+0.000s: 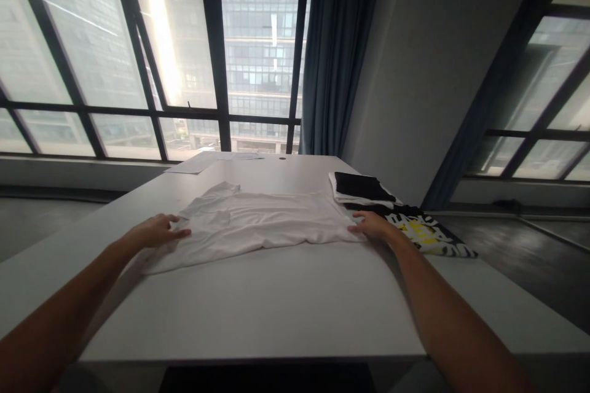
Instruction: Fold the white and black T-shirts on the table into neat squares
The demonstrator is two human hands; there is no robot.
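Note:
A white shirt (276, 218) lies spread sideways on the white table (258, 307), with wrinkles running along it and a sleeve at its left end. At that left end is my left hand (159, 230), its thumb and fingers apart and touching the cloth. My right hand (369, 224) rests at the shirt's right end, fingers apart at the fabric's edge. Whether either hand pinches a bit of cloth is too small to tell.
Folded black and white clothes (359, 186) are stacked at the right, beside a black garment with white and yellow print (426, 233). Papers (196, 163) lie at the table's far left. Beyond the table are windows and a blue curtain (334, 55).

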